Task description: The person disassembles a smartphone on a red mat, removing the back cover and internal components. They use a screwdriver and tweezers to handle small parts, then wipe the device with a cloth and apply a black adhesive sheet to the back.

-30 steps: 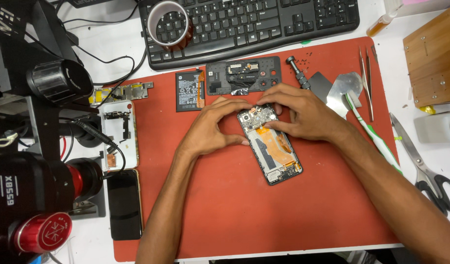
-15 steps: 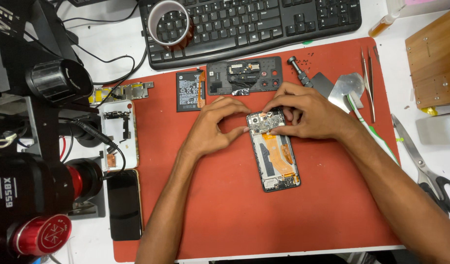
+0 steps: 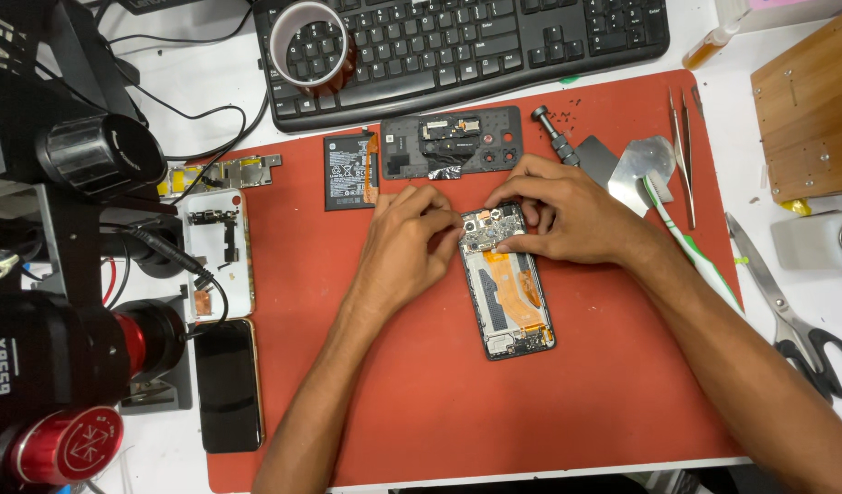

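Phone (image 3: 508, 288) without its back cover is lying on the red mat (image 3: 421, 412), in the middle, with its long side pointing away from me. My left hand (image 3: 410, 245) is resting on the mat just beside the phone's upper left corner, and its fingers (image 3: 444, 222) are pressing together against the camera end of the board. My right hand (image 3: 567, 218) is coming over the top edge from the other side, and its fingers (image 3: 517, 245) are pinching the same upper part of the phone. The orange flex cable inside the phone is showing below my hands. Behind my hands on the mat, a black battery (image 3: 349, 171) and a dark inner frame (image 3: 453, 144) are lying side by side. A black keyboard (image 3: 494, 41) is standing further back on the white worktop (image 3: 210, 82), with a tape roll (image 3: 309, 41) on its left end. Scissors (image 3: 791, 316) are lying to my right, off the mat.
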